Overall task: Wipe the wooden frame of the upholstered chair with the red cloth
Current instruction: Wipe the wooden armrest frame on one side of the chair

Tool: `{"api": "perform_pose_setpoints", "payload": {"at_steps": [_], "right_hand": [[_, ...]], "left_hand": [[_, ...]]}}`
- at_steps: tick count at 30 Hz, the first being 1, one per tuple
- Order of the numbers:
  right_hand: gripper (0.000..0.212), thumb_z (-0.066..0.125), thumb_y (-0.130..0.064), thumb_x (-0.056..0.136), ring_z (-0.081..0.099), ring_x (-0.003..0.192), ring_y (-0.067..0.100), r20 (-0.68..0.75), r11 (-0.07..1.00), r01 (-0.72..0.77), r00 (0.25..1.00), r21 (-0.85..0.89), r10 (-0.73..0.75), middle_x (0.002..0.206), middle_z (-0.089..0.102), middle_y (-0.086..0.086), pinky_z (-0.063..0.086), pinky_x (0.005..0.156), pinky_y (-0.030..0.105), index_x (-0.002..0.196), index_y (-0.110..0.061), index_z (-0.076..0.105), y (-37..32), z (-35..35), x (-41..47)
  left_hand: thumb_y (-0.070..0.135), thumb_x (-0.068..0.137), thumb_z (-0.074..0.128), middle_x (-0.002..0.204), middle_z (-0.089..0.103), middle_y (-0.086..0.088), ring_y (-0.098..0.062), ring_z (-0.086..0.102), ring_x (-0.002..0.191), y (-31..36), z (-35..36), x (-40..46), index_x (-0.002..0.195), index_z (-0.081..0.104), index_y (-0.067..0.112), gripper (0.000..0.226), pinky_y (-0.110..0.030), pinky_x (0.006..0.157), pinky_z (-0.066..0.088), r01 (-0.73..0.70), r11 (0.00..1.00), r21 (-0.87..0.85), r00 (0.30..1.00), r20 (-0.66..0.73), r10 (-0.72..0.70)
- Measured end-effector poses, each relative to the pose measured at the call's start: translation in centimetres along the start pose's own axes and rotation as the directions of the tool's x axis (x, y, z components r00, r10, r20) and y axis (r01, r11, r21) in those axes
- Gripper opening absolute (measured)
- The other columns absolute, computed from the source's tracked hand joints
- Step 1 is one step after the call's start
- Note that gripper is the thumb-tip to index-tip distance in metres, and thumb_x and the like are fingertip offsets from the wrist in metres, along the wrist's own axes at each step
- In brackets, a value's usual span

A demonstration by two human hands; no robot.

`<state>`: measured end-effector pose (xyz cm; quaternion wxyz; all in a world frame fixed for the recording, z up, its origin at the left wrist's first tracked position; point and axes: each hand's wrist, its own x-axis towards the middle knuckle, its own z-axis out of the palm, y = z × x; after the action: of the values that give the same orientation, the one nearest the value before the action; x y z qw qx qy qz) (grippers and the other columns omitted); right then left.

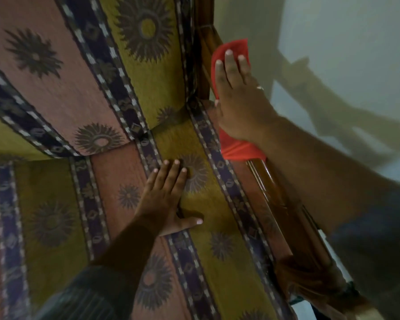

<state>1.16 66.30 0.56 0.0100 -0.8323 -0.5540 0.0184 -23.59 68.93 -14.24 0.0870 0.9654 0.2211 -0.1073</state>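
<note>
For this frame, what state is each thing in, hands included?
red cloth: draped over the wooden frame, pinned under the right hand.
right hand: fingers straight, pressing the red cloth onto the rail.
left hand: flat, fingers straight, resting on the seat cushion.
wooden frame: partly covered by the cloth; the rest bare and glossy.
seat cushion: in place, bearing the left hand.

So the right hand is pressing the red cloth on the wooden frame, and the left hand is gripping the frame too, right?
Not quite. The left hand grips nothing: it lies flat, fingers straight, on the patterned seat cushion, as the head view shows. The right hand does press the red cloth on the wooden frame.
</note>
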Motion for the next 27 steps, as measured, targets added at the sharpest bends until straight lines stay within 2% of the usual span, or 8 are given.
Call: {"api": "perform_pose_setpoints", "payload": {"at_steps": [7,12,15,21,27], "right_hand": [[0.077,0.044,-0.028,0.099,-0.002,0.152,0.042,-0.032,1.0,-0.021,0.999,-0.008,0.021,0.166,-0.004,0.021,0.016,0.121,0.056,0.156,-0.004,-0.001,-0.7,-0.4,4.9],[0.074,0.044,-0.026,0.098,0.0,0.152,0.04,-0.046,1.0,-0.009,0.999,0.015,0.009,0.166,0.0,0.02,0.015,0.122,0.055,0.156,-0.004,0.002,-0.8,-0.4,4.3],[0.074,0.045,-0.025,0.097,0.003,0.153,0.038,-0.043,0.999,0.052,0.998,-0.007,-0.052,0.166,0.003,0.019,0.012,0.123,0.053,0.156,-0.005,0.006,-0.5,-0.2,1.1],[0.069,0.041,-0.027,0.097,0.003,0.154,0.035,-0.009,0.996,0.088,0.996,0.016,-0.087,0.167,0.006,0.016,0.016,0.122,0.054,0.156,-0.007,0.011,0.3,0.0,-8.4],[0.064,0.036,-0.029,0.1,0.003,0.154,0.034,-0.016,0.995,0.066,0.998,0.069,-0.065,0.167,0.008,0.015,0.018,0.122,0.052,0.157,-0.006,0.014,0.8,0.7,-17.2]], "left_hand": [[0.102,0.062,0.02,0.165,-0.007,-0.01,-0.03,-0.013,0.152,-0.1,0.3,0.0,0.156,0.0,0.012,0.131,-0.052,0.122,0.0,-0.003,1.0,-0.018,1.0,-0.016,0.003],[0.102,0.061,0.02,0.165,-0.009,-0.01,-0.03,-0.014,0.152,-0.4,0.3,0.0,0.157,0.001,0.012,0.132,-0.052,0.122,0.001,0.006,1.0,-0.005,1.0,-0.002,-0.006],[0.102,0.06,0.021,0.165,-0.007,-0.009,-0.03,-0.012,0.152,-0.3,0.2,0.0,0.157,0.0,0.014,0.133,-0.051,0.122,-0.002,0.018,1.0,0.01,1.0,-0.005,-0.018],[0.101,0.061,0.024,0.166,0.004,-0.011,-0.032,0.0,0.153,0.2,0.1,-0.1,0.157,0.011,0.013,0.131,-0.053,0.121,0.009,0.032,0.999,0.033,0.999,-0.012,-0.031],[0.098,0.064,0.018,0.165,-0.007,-0.008,-0.032,-0.006,0.152,1.0,-0.1,-1.5,0.157,-0.001,0.019,0.124,-0.053,0.121,0.007,0.072,0.997,0.027,0.995,0.06,-0.074]]}}
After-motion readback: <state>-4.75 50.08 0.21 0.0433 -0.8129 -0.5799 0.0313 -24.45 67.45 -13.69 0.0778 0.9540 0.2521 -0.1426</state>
